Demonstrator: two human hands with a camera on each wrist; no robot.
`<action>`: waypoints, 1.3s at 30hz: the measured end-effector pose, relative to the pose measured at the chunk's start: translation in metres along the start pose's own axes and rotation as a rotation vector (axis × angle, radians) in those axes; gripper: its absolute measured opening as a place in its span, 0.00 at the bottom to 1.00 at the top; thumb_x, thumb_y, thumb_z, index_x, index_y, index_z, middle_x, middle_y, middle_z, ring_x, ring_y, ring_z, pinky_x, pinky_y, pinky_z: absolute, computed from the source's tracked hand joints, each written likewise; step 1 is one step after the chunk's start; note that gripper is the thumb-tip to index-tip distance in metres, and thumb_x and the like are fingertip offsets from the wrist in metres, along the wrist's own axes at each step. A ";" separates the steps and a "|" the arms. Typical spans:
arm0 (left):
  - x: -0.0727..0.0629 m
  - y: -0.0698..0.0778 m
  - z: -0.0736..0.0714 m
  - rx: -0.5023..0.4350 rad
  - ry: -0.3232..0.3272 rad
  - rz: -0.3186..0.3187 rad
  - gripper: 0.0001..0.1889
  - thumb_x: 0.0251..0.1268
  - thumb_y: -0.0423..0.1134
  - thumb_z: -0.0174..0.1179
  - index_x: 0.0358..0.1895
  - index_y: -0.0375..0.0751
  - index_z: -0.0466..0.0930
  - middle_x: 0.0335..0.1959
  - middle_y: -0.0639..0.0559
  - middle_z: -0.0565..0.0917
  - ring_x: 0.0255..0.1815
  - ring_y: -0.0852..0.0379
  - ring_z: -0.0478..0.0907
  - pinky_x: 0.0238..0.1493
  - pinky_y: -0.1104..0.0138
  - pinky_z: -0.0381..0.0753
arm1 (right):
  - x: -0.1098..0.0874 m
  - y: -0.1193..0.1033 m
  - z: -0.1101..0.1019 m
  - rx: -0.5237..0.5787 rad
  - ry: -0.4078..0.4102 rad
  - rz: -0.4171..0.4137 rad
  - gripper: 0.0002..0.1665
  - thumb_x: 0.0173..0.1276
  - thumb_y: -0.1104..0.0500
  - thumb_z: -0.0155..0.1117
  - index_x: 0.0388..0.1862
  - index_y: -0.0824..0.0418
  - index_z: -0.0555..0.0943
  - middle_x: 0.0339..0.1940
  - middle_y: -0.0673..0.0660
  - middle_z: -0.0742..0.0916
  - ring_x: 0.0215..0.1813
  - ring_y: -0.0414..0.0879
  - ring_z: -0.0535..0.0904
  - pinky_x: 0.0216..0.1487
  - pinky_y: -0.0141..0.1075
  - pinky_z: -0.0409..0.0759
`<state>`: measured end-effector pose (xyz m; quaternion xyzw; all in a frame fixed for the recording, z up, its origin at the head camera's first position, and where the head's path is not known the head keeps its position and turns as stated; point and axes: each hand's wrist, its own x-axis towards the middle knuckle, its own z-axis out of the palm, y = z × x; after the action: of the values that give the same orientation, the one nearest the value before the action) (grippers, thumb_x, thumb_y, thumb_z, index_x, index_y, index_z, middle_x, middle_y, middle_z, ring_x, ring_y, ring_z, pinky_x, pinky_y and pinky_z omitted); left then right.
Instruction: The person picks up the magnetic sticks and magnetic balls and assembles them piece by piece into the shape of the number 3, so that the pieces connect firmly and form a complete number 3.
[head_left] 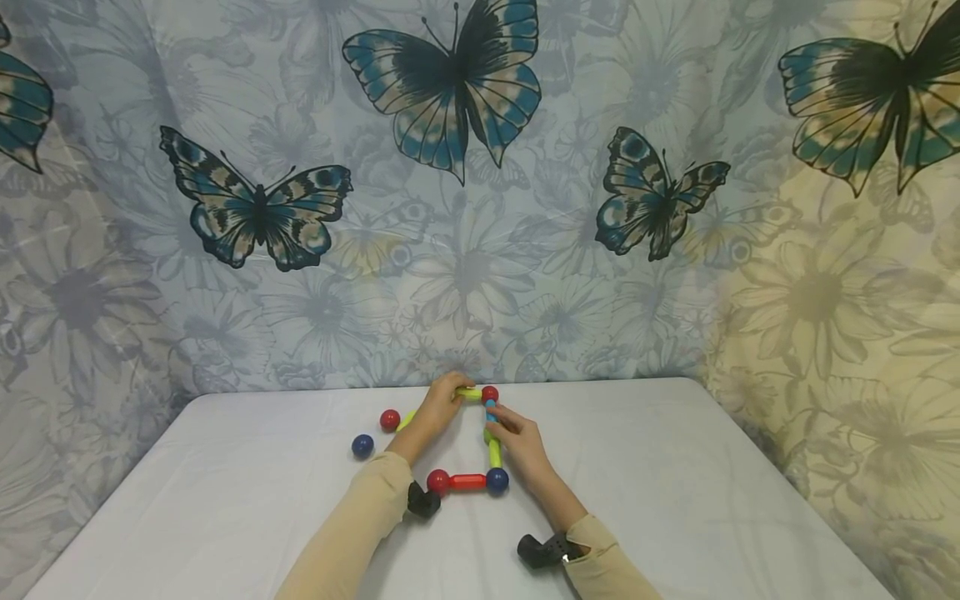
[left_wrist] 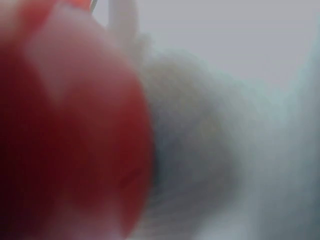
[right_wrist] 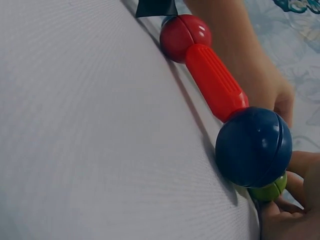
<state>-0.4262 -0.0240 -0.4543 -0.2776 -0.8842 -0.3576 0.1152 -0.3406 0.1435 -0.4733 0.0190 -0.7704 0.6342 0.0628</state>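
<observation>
A chain of toy balls and rods lies on the white table. Its far red ball (head_left: 490, 394) joins a yellow-green rod (head_left: 471, 393), which my left hand (head_left: 438, 408) grips at its left end. From that ball a light-blue rod (head_left: 491, 410) runs toward me, pinched by my right hand (head_left: 522, 442) beside a green ball (head_left: 490, 435). Another yellow-green rod (head_left: 495, 456) leads to a dark blue ball (right_wrist: 254, 147). A red rod (right_wrist: 216, 82) links this to a near red ball (right_wrist: 185, 38), which looms blurred (left_wrist: 85, 130) in the left wrist view.
Left of my left forearm lie a loose dark blue ball (head_left: 363, 447) and a red ball (head_left: 390, 420) with a yellow-green rod (head_left: 406, 421) partly behind the arm. A butterfly-patterned cloth (head_left: 465, 275) hangs along the back edge of the table (head_left: 645, 483).
</observation>
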 end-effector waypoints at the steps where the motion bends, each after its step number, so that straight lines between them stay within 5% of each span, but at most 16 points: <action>1: 0.000 0.000 0.000 -0.001 0.000 0.001 0.16 0.60 0.20 0.57 0.50 0.32 0.82 0.49 0.41 0.83 0.58 0.42 0.78 0.63 0.54 0.76 | 0.000 0.000 0.000 0.001 0.000 -0.001 0.22 0.70 0.59 0.61 0.61 0.64 0.78 0.71 0.61 0.74 0.73 0.59 0.68 0.72 0.49 0.68; 16: -0.002 -0.002 0.001 0.003 0.034 0.026 0.15 0.58 0.18 0.58 0.48 0.30 0.82 0.48 0.39 0.83 0.56 0.42 0.79 0.61 0.54 0.77 | -0.023 -0.041 -0.003 -0.027 -0.031 0.017 0.23 0.72 0.62 0.57 0.63 0.70 0.74 0.71 0.66 0.72 0.73 0.61 0.67 0.71 0.50 0.68; 28: -0.006 -0.002 -0.001 0.004 0.036 0.017 0.15 0.58 0.18 0.58 0.49 0.30 0.81 0.48 0.39 0.83 0.51 0.44 0.79 0.56 0.53 0.79 | 0.000 0.000 0.001 -0.008 -0.004 0.021 0.22 0.71 0.59 0.60 0.62 0.63 0.78 0.72 0.61 0.74 0.72 0.59 0.69 0.71 0.49 0.69; 39: -0.016 0.001 -0.015 -0.118 0.050 -0.065 0.17 0.63 0.24 0.58 0.55 0.34 0.79 0.55 0.41 0.82 0.58 0.43 0.77 0.63 0.50 0.75 | -0.001 -0.001 0.001 0.000 -0.001 0.038 0.21 0.71 0.58 0.60 0.61 0.60 0.79 0.72 0.58 0.74 0.73 0.57 0.69 0.72 0.48 0.68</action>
<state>-0.4130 -0.0401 -0.4497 -0.2459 -0.8671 -0.4194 0.1088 -0.3397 0.1422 -0.4722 0.0047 -0.7707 0.6352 0.0503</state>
